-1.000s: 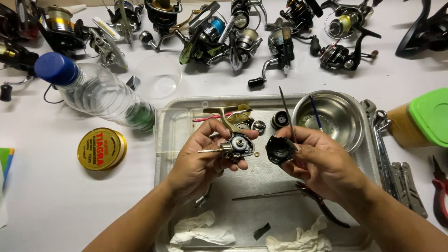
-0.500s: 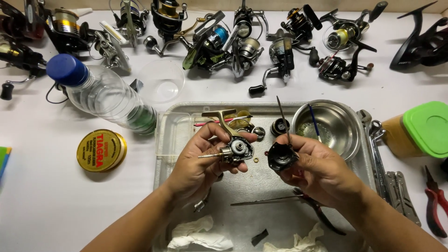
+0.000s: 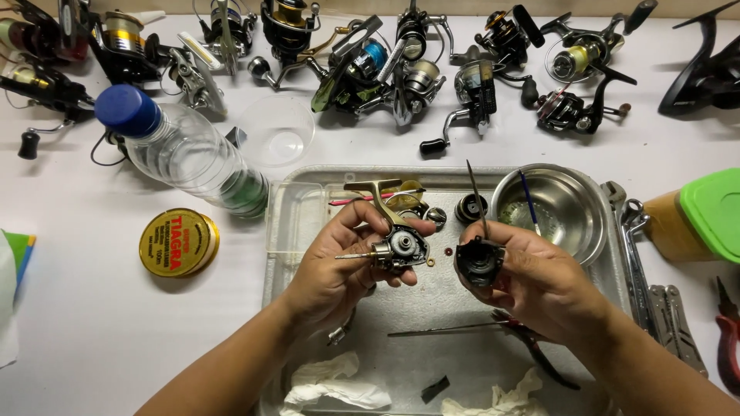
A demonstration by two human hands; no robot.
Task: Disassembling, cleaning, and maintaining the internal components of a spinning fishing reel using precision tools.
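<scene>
Head view puts me over a metal tray (image 3: 308, 231) with both hands raised just above it. My left hand (image 3: 339, 266) grips an opened fishing reel body (image 3: 397, 246), thumb on the near side and fingers curled over the gold-coloured foot on top, the thin shaft poking out to the left and the round gear cavity facing up. My right hand (image 3: 539, 281) has its fingers wrapped around a black rotor piece (image 3: 479, 262), pinched between thumb and forefinger; a slim dark tool (image 3: 476, 192) rises from the same grip, though I cannot tell whether it is a brush or a pick. The two parts sit near each other but apart.

I judge this the middle of a strip-down or clean of the reel, with the body and rotor separated and being worked on. The next move, as I read it, calls for steady handling of the tool tip against the rotor or the gear cavity without knocking the small washer-like bit (image 3: 449, 252) between the hands.

Around the tray: a steel bowl (image 3: 574, 223), a clear bottle with a blue cap (image 3: 177, 150), a round yellow tin (image 3: 177, 243), crumpled tissue (image 3: 339, 385), long-nosed pliers (image 3: 532, 343) and a row of other reels (image 3: 362, 65) along the top.
</scene>
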